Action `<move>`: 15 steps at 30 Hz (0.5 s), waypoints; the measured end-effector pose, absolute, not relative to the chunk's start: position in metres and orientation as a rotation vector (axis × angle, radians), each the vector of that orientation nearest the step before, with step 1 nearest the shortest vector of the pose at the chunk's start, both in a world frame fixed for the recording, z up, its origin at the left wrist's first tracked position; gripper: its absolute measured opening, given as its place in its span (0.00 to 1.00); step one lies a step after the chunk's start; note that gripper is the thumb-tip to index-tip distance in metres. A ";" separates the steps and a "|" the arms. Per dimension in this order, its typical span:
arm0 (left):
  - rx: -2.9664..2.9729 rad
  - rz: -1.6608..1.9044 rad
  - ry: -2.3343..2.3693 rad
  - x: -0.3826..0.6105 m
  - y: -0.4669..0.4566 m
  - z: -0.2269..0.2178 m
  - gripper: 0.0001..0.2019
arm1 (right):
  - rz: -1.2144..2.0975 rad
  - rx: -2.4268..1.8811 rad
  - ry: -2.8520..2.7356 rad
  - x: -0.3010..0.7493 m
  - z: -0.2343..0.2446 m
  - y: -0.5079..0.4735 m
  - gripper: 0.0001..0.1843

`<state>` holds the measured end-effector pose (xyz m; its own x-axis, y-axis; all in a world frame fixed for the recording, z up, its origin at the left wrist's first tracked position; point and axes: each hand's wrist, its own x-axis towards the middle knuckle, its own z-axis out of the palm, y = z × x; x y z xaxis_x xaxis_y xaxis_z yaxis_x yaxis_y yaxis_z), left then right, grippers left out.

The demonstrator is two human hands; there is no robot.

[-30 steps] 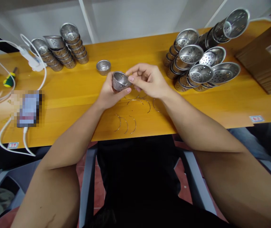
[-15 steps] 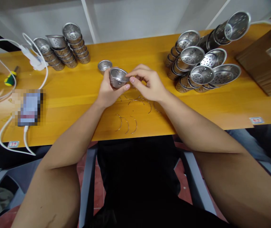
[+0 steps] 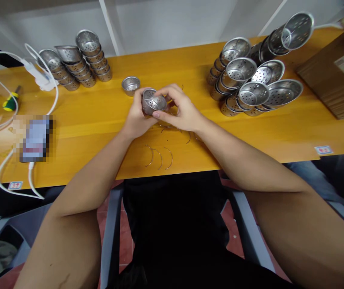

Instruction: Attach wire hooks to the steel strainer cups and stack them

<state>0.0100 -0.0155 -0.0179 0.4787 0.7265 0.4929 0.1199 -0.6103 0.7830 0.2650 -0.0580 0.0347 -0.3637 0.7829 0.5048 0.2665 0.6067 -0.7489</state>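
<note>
A small perforated steel cup (image 3: pixel 153 101) is held above the orange table (image 3: pixel 99 116) between both hands. My left hand (image 3: pixel 137 118) cradles it from below and the left, fingers curled round its wall. My right hand (image 3: pixel 180 108) closes over its right rim, fingers pinched at the edge. Several curved wire handles (image 3: pixel 160 155) lie on the table just below the hands. Another single steel cup (image 3: pixel 130 85) stands upright just behind the held one.
Stacks of perforated cups (image 3: pixel 78 66) lie at the back left, a larger pile (image 3: pixel 250 84) at the back right. A white cable (image 3: pixel 42 80), a screwdriver (image 3: pixel 11 102) and a phone (image 3: pixel 35 138) are at the left. A cardboard box (image 3: pixel 337 76) sits far right.
My right hand has moved in from the cup's right side and now closes over its rim. The cup has tilted slightly and stays between both hands.
</note>
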 end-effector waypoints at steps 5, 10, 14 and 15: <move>1.976 1.108 0.728 0.013 -0.019 -0.021 0.58 | 0.695 -0.854 -1.916 0.266 0.038 -0.057 0.52; 1.990 1.111 0.633 0.014 -0.022 -0.020 0.60 | 0.673 -0.868 -1.915 0.269 0.029 -0.050 0.55; 1.992 1.127 0.605 0.011 -0.016 -0.026 0.57 | 0.577 -0.864 -1.915 0.275 0.028 -0.041 0.57; 1.991 1.127 0.616 0.010 -0.015 -0.028 0.56 | 0.545 -0.867 -1.908 0.278 0.034 -0.041 0.56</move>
<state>0.0101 -0.0145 -0.0279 0.4956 0.7070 0.5045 0.0432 -0.6002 0.7987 0.2783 -0.0415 0.0343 -0.3103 0.7586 0.5729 0.3421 0.6514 -0.6773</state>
